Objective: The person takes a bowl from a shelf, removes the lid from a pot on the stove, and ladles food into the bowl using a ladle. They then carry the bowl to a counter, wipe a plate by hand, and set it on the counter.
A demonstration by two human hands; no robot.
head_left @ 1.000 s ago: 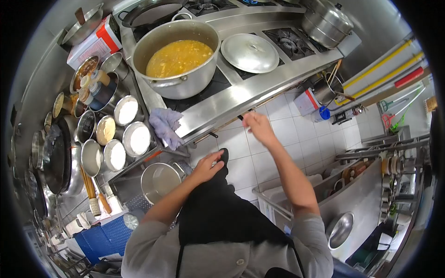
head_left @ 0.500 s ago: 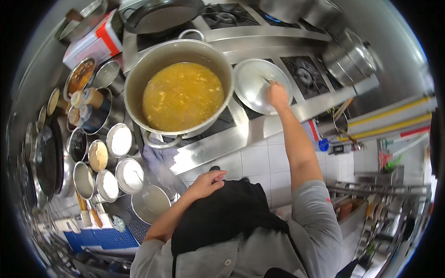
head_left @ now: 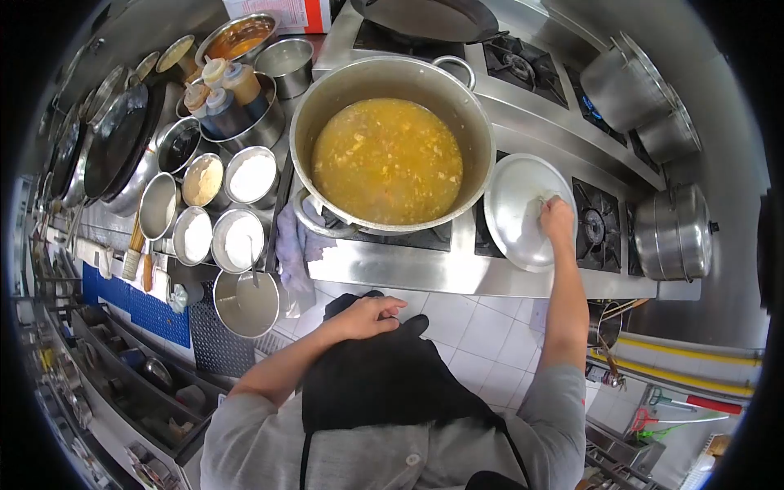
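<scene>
My right hand (head_left: 558, 219) is closed on the handle of a round metal lid (head_left: 518, 208). The lid lies over a burner to the right of a large stockpot (head_left: 300, 135), or just above it; I cannot tell which. Inside the uncovered pot is a yellow-orange soup (head_left: 388, 163) with small pale bits at its surface. Held in front of the black apron (head_left: 376, 384), my left hand (head_left: 367, 317) has loosely bent fingers, somewhat apart, and holds nothing.
Left of the pot stand several metal containers of powders (head_left: 251, 175), a bowl of squeeze bottles (head_left: 233, 94) and a purple-grey cloth (head_left: 292, 245). A wide black pan (head_left: 429, 18) sits behind the pot. Lidded steel pots (head_left: 674, 233) line the right side.
The view has turned, so the stove and pot sit farther right in it. My right hand stays on the lid handle. My left hand keeps much the same pose by the apron.
</scene>
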